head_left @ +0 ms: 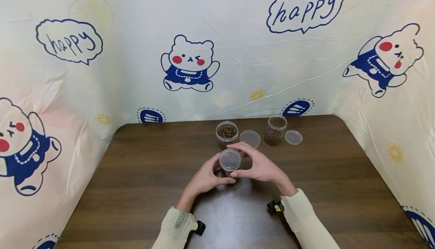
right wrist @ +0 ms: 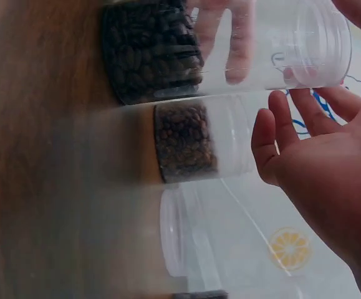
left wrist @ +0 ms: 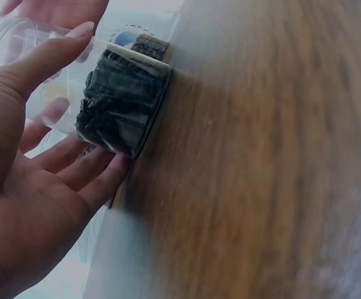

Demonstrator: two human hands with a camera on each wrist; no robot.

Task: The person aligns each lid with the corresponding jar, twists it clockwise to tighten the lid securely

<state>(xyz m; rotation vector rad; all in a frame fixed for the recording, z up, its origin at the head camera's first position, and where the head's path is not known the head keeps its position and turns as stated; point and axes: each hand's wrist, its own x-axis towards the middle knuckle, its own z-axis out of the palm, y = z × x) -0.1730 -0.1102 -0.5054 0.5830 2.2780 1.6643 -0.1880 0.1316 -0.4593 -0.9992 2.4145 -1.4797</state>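
Observation:
A clear plastic jar stands upright on the table between both hands, a translucent lid on its mouth. Dark coffee beans fill its lower part. From the left side, my left hand holds the jar body, thumb along the near side and fingers around the far side. My right hand grips the lid's edge from the right, thumb in front and fingers behind. In the right wrist view its fingertips are at the jar's rim.
Just behind stands an uncapped jar of brown beans, a flat lid beside it. Farther right is another uncapped jar, with a smaller-looking lid next to it. A printed curtain borders the brown table.

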